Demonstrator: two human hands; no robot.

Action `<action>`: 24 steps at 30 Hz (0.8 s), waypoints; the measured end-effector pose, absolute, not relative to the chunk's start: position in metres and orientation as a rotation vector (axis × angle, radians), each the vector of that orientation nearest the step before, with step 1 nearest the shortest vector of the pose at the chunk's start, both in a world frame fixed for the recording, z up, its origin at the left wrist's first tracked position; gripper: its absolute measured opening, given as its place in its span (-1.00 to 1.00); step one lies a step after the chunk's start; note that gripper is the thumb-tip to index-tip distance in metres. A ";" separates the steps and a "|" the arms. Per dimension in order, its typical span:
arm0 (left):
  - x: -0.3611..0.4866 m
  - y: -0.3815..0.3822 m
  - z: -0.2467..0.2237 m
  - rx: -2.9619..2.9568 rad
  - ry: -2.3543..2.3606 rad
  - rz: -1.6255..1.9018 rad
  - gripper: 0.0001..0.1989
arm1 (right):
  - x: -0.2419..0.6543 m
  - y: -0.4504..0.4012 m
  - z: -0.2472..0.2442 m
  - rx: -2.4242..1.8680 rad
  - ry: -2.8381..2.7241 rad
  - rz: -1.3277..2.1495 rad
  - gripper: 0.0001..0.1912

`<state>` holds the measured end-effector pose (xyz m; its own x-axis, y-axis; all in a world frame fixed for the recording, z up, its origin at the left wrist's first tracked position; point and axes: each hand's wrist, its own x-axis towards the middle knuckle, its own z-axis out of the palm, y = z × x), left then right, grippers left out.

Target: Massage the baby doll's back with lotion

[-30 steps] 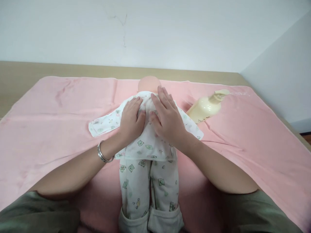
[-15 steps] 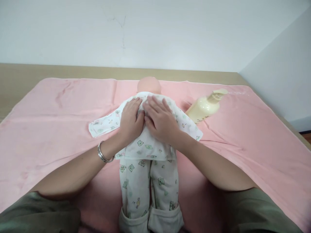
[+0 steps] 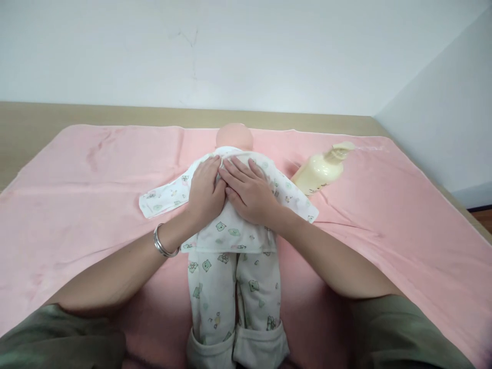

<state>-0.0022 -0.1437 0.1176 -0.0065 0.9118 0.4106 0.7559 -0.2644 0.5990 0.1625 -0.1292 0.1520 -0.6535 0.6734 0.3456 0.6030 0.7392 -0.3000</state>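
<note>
A baby doll (image 3: 234, 136) lies face down, its bald head pointing away from me. It wears a white printed top (image 3: 230, 233) and matching trousers (image 3: 217, 297) with folded cuffs. My left hand (image 3: 207, 187) rests flat on the left side of the doll's upper back, over the cloth. Flat on the right side of the back is my right hand (image 3: 249, 189), its fingers stretched out and slanting toward my left hand. The two hands nearly meet in the middle. Neither grips anything. The doll's face is hidden.
Under the doll spreads a pink blanket (image 3: 77, 215) on a wooden table (image 3: 31, 118). A cream pump bottle (image 3: 321, 171) lies on its side near the doll's right sleeve end. White walls (image 3: 246, 56) stand behind and to the right.
My right hand has shifted slightly left and toward me on the doll's back, its fingers closer to my left hand. My left hand stays almost in place.
</note>
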 end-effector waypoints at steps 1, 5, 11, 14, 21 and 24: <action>-0.002 -0.143 0.117 2.038 1.786 1.133 -0.55 | 0.161 -0.127 0.147 -0.952 -2.541 0.231 -0.44; 0.000 -0.141 0.120 1.998 1.788 1.149 -0.58 | 0.159 -0.125 0.142 -0.981 -2.561 0.237 -0.44; 0.004 -0.149 0.135 1.710 1.795 1.252 -0.49 | 0.158 -0.128 0.148 -1.023 -2.554 0.300 -0.44; 0.011 -0.157 0.141 1.629 1.701 1.325 -0.49 | 0.159 -0.130 0.154 -1.035 -2.586 0.267 -0.46; 0.042 -0.160 0.168 1.388 1.477 1.358 -0.62 | 0.208 -0.174 0.224 -0.700 -2.926 0.146 -0.53; 0.066 -0.155 0.199 1.148 1.259 1.326 -0.62 | 0.248 -0.188 0.261 -0.610 -2.952 0.274 -0.47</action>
